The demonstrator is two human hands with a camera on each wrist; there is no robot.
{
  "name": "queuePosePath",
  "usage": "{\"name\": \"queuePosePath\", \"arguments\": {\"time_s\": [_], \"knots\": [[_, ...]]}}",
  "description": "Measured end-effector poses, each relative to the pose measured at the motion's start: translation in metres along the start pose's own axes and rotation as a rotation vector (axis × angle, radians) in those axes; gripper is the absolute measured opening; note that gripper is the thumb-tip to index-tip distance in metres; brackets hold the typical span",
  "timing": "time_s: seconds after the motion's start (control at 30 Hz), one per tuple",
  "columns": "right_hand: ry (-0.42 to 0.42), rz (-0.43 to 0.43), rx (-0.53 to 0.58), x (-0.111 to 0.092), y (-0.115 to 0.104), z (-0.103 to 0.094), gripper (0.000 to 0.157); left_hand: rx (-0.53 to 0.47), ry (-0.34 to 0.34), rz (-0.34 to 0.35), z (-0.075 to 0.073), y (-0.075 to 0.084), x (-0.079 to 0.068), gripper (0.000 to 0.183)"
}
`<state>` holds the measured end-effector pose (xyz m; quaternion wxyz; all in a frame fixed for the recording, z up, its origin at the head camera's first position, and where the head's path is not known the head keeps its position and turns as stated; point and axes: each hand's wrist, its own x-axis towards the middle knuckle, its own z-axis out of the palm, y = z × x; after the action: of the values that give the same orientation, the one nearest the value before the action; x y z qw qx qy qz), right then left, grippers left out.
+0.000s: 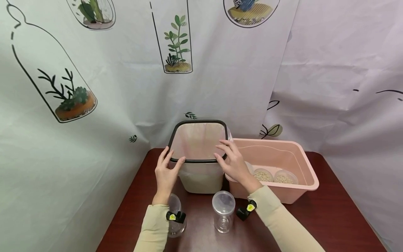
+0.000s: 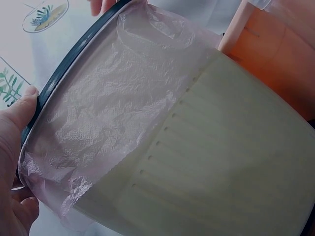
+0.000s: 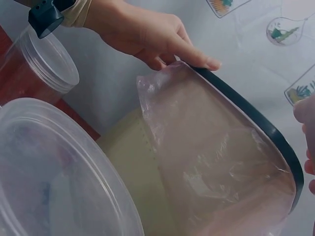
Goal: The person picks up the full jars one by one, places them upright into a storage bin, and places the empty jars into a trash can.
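A pale trash bin with a dark rim ring stands at the back of the table. A thin pinkish plastic bag lines it and folds down over the outside. At the front left corner, my left hand grips the rim, thumb on the dark ring and fingers curled below it against the bag. My right hand is at the front right corner, its fingers loosely spread over the rim. Only a few right fingertips show at the right wrist view's edge.
Right of the bin sits a pink tub with several round containers of pale beans. A clear lidded jar stands before the bin; another clear jar is partly behind my left wrist. A printed curtain hangs behind.
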<state>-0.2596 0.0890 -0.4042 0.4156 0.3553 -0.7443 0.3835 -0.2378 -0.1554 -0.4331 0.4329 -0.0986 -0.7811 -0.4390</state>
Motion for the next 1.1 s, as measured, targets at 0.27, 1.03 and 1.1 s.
{"name": "queuePosePath", "arguments": {"time_s": [0.27,1.03,1.1], "knots": [[0.024,-0.003,0.027,-0.003,-0.004,-0.007,0.026,-0.004,-0.001,0.003,0.0,-0.003,0.0,0.051],[-0.017,0.051,0.022,-0.028,-0.017,-0.022,0.03,-0.009,-0.008,-0.005,0.0,-0.004,0.0,0.052],[-0.02,0.053,0.023,-0.031,-0.018,-0.023,0.03,-0.007,-0.008,-0.005,0.0,-0.004,-0.001,0.052]]}}
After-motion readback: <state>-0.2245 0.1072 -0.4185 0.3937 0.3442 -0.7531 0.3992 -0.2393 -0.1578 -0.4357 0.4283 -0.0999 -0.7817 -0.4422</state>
